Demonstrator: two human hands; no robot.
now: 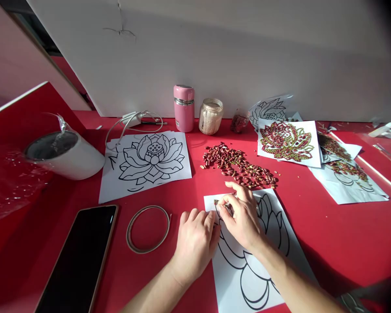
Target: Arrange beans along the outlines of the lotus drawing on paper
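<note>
A white sheet with a black lotus outline (273, 226) lies on the red table (329, 234) in front of me. My left hand (195, 241) rests with curled fingers on the sheet's left edge. My right hand (243, 215) is over the sheet's upper left corner, thumb and fingers pinched together at a small dark bit I cannot make out. Just beyond my right hand lies a loose heap of reddish-brown beans (239, 165).
A black phone (80, 256) and a thin ring (148, 229) lie at the left. Further back are a blank lotus sheet (146, 163), a tape roll (67, 154), a pink flask (183, 108), a jar (211, 115) and bean-filled lotus pictures (288, 141).
</note>
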